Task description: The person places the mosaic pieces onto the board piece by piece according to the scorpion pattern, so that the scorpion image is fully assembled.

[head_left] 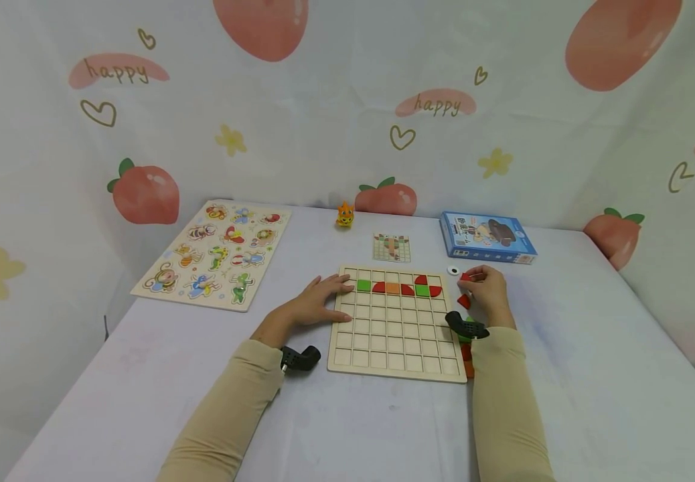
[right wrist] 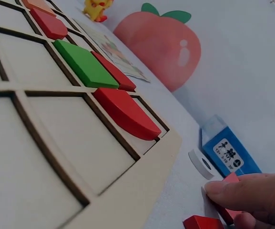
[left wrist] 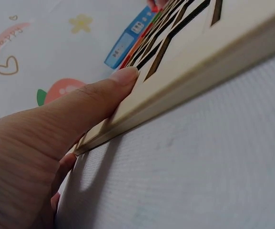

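A wooden grid board lies on the table, with red, green and orange pieces set in its upper rows. My left hand rests on the board's left edge, fingers spread; in the left wrist view its thumb lies on the rim. Beyond the right edge, my right hand pinches a red piece between thumb and fingers. Another red piece lies close below it. A white disc with a black dot sits beside these. A green square piece and a red quarter-round piece fill neighbouring cells.
A small pattern card lies behind the board, near an orange toy figure. At the back right stands a blue box. An insect puzzle board lies at left. More pieces lie partly under my right forearm.
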The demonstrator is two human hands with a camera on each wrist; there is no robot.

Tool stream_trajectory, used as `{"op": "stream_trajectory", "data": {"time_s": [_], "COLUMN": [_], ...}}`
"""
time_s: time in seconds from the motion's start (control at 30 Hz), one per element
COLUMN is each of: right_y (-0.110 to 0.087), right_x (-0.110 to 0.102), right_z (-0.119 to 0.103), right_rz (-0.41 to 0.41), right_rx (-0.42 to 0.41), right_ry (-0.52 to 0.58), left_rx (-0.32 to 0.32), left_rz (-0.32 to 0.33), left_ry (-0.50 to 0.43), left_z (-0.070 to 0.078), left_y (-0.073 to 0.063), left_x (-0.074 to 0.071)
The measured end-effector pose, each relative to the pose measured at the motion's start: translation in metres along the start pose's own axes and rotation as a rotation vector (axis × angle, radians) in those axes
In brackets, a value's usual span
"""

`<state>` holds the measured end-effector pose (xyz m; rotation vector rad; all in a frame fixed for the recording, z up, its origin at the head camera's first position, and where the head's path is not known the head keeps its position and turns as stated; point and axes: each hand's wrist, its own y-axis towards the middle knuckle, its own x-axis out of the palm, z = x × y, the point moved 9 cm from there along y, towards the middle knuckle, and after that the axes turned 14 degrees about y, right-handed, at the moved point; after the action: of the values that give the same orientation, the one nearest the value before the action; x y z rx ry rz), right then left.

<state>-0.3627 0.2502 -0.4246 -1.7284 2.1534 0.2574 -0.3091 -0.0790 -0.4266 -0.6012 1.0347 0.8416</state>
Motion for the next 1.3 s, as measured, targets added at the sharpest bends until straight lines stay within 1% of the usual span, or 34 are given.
{"op": "stream_trajectory", "data": {"time_s": [0.23, 0.4, 0.5, 0.63, 0.77, 0.9, 1.03, 1.13, 1.3], "right_y": [0.0, 0.0, 0.001, 0.001, 0.001, 0.0, -0.003, -0.005, -0.01], "right_x": [0.0, 0.001, 0.002, 0.007, 0.013, 0.023, 0.034, 0.041, 0.055], "right_z": [0.002, 0.0, -0.003, -0.008, -0.012, -0.013, -0.018, -0.024, -0.04], "right_rz": [0.013, 0.019, 0.011, -0.012, -0.029, -0.054, -0.088, -0.111, -0.167], "right_rx": [-0.002, -0.007, -0.013, -0.031, -0.03, 0.013, 0.024, 0.017, -0.025], "right_ry": [0.019, 0.066, 0.089, 0.081, 0.102, 0.171, 0.222, 0.229, 0.241], "left_rx": [0.001, 0.001, 0.004, 0.01, 0.018, 0.016, 0.014, 0.011, 0.012], "left_rz": [-0.004, 0.003, 0.002, 0.0, 0.0, -0.004, -0.006, -0.01, -0.005], "left_ry": [-0.003, -0.01, -0.008, -0.013, -0.019, -0.016, -0.012, -0.011, -0.01], "left_z": [0.001, 0.0, -0.001, 0.001, 0.003, 0.003, 0.001, 0.0, 0.001], "left_y": [0.0, 0.0, 0.0, 0.0, 0.0, 0.0, 0.0, 0.001, 0.0], "left_x": [0.0, -0.001, -0.001, -0.002, -0.003, -0.002, -0.002, -0.001, -0.002]}}
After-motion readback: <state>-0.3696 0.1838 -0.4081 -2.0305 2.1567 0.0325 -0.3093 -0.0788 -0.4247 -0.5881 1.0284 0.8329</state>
